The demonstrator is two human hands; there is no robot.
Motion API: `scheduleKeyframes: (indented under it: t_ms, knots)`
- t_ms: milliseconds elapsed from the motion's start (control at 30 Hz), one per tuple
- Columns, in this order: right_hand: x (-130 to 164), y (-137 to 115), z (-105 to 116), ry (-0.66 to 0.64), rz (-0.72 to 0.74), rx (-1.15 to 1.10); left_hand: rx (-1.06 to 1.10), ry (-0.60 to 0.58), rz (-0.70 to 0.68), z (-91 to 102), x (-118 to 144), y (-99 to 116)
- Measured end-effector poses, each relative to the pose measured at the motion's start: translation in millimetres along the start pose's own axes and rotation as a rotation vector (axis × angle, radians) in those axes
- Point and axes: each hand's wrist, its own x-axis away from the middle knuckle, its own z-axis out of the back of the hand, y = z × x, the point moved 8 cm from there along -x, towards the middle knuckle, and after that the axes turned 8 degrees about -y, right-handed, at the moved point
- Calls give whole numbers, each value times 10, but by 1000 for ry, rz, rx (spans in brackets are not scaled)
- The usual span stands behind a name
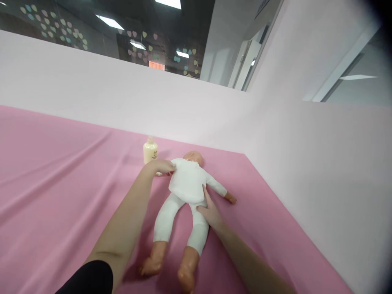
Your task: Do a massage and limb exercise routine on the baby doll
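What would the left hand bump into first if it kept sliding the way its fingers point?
The left hand points sideways at the doll and already touches the white top at the shoulder. Going straight on, it would meet the doll's chest first, probably just below the head.

Bright even ceiling light, soft shadows, dark warped corners

Cream bottle on pink cloth
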Motion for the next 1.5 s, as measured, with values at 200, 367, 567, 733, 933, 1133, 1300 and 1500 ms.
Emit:
scheduleKeyframes:
  t_ms: [200, 367, 567, 733, 933, 1133, 1300, 1500]
  knots:
    - [84, -49, -44, -111, -92, -67, 115, 522, -101, 681, 230, -307]
    - [94, -97, -1, -161, -78, -56, 38, 646, 17, 720, 156, -660]
    - [69, -67, 42, -170, -55, -78, 9, 627, 62, 679, 73, -733]
    - [85, -18, 26, -69, -73, -4, -19, 607, 109, 674, 123, -698]
    - [130, -245, -30, -34, 154, 404, -85, 557, 118, 607, 110, -368]
    - [148, -316, -114, -189, 259, 511, -198, 367, -155, -117, -138, 517]
    - [136, -324, -145, -188, 280, 529, -371, 402, -283, -822, -207, 809]
    - [95, -251, -207, -171, 253, 549, -368, 401, -298, -1014, -124, 721]
